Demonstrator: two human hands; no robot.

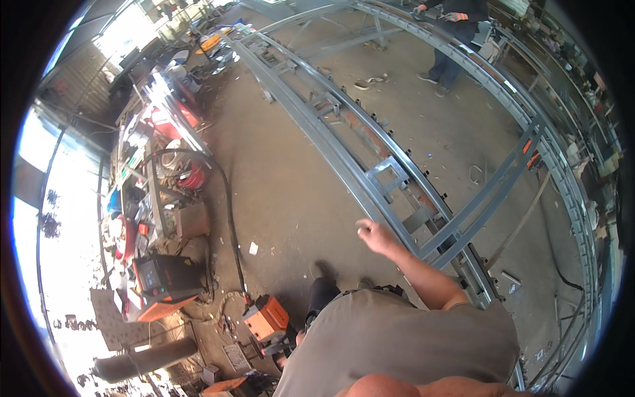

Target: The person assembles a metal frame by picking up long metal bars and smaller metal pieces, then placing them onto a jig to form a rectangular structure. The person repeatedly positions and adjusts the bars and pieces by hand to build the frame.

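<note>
My right hand point(376, 236) is held out over the left edge of a long grey steel frame point(340, 173). Its fingers look curled together; anything in them is too small to make out. Whether it touches the steel, I cannot tell. Low at my left side, a small patch of my left hand or arm point(300, 337) shows beside my shirt, with the fingers hidden. Nearest to that side stands an orange box-shaped machine point(266, 319). Two parallel grey bars point(486, 192) lie crosswise from the frame to a curved steel rail point(562, 159).
Another person point(456, 40) with gloves stands beyond the curved rail. On the left are a cluttered bench point(155, 192), a black-and-orange machine point(165, 281), a thick dark hose point(229, 212) and a gas cylinder point(145, 359). A strap point(370, 82) lies on the concrete floor point(278, 172).
</note>
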